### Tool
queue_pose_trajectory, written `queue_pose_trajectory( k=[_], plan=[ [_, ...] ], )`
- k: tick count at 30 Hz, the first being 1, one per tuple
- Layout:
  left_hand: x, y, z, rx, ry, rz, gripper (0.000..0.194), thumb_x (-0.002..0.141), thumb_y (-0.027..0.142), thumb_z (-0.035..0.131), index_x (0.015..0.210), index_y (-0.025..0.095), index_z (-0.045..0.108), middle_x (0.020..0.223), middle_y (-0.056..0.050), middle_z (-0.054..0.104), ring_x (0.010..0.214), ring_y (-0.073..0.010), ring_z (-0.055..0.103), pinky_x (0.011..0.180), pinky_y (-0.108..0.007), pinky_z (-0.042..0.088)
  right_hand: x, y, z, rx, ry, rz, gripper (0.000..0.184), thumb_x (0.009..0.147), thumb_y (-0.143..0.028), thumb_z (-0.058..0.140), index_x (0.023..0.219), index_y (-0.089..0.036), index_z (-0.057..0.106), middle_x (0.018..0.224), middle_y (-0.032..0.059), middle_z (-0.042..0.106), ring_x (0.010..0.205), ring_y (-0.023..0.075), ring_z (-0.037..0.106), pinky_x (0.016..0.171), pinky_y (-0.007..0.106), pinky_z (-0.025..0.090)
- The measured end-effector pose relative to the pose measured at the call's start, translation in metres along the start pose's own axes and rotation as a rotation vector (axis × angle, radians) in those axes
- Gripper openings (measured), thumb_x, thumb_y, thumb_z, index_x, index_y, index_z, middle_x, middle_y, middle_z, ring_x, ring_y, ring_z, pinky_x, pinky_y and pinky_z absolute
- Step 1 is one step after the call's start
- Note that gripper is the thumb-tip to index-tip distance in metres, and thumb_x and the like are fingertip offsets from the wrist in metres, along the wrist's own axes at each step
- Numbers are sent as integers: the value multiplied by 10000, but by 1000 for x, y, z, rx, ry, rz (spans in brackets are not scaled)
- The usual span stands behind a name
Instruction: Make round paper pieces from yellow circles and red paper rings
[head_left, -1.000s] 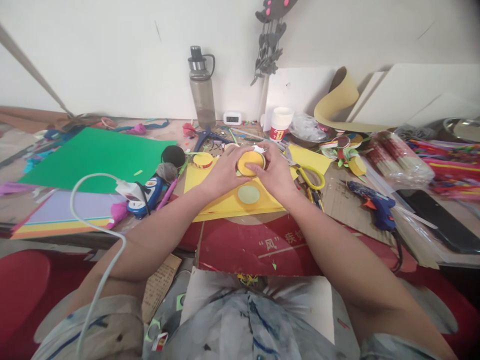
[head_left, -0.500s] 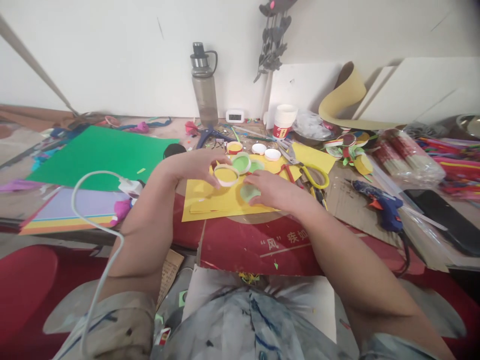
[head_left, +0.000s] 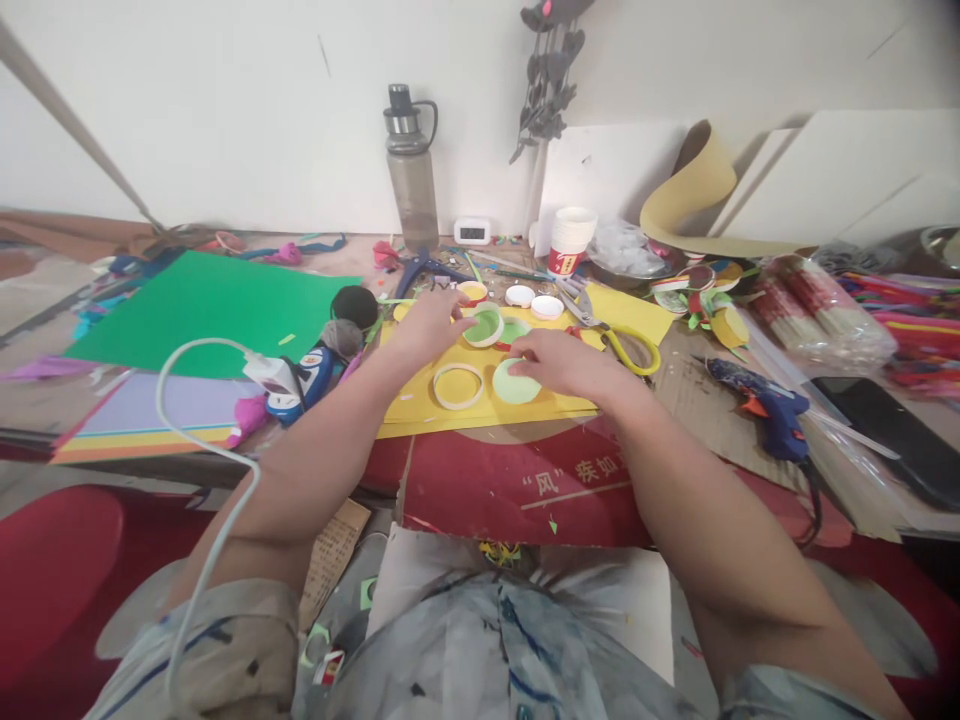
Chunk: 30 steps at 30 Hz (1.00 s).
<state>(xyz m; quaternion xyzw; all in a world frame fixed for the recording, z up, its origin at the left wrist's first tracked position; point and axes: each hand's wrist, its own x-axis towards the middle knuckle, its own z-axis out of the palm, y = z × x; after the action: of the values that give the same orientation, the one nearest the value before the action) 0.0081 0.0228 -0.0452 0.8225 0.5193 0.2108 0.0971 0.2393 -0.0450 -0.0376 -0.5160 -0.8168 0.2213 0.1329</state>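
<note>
Grey bottle (head_left: pixel 412 192) near white clock (head_left: pixel 472 232) (digital)

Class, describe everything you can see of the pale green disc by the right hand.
The pale green disc is round, thin and paper-like, with a plain surface. It lies flat on the yellow paper, right of a pale-rimmed ring. The right hand hides part of its upper right edge; whether it touches the disc is unclear.

Two hands (head_left: pixel 561 362) — one bottle (head_left: pixel 413 190), one glue gun (head_left: pixel 784 430), one phone (head_left: pixel 889 440)
</note>
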Motion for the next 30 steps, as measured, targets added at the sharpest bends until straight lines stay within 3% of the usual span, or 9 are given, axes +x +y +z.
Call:
queue_pose_trajectory(
  k=[3,7,10,14,21,27,30],
  plan=[
    [1,4,13,61,4,-58,300,934,279,702,1188,135,768,1053,-150,812,1037,-298,739,1013,-430,549,2,2,-8,162,113,52,248,943,-235,674,700,-216,625,654,-13,612,635,163,556,626,308,380],
    [2,9,15,88,9,-115,163,942,241,636,959,160,776,976,-163,803,940,-304,741,934,-437,569,7,5,-7,440,306,146,244,913,-206,668,679,-216,597,588,-28,586,576,143,534,579,281,396],
    [2,12,14,89,17,-150,147,876,139,607,844,180,745,924,-147,793,925,-300,739,908,-430,568,12,6,-3,620,362,203,245,886,-217,727,680,-213,596,593,-25,615,548,126,543,546,253,430],
    [2,15,13,49,91,-174,128,872,145,606,781,203,676,934,-144,789,935,-304,733,898,-436,564,14,5,-2,770,389,244,294,853,-260,834,679,-200,605,602,-21,638,514,95,545,513,216,451],
    [-2,15,8,-93,235,-206,203,846,105,639,794,247,503,850,-71,724,857,-256,717,829,-402,575,13,1,1,794,403,199,324,858,-311,852,654,-194,629,591,-14,643,500,88,539,508,217,453],
    [-4,19,10,-325,199,-200,215,851,115,654,799,228,480,872,-32,696,743,-165,684,701,-320,618,18,9,7,720,394,209,334,861,-387,828,666,-218,615,610,-6,649,533,125,562,539,258,464],
    [-4,23,12,-610,118,-265,160,904,131,651,894,216,516,887,-22,688,757,-160,701,656,-321,647,16,11,9,552,522,132,261,921,-306,725,708,-225,598,665,8,654,596,159,577,599,297,479]
  ],
)
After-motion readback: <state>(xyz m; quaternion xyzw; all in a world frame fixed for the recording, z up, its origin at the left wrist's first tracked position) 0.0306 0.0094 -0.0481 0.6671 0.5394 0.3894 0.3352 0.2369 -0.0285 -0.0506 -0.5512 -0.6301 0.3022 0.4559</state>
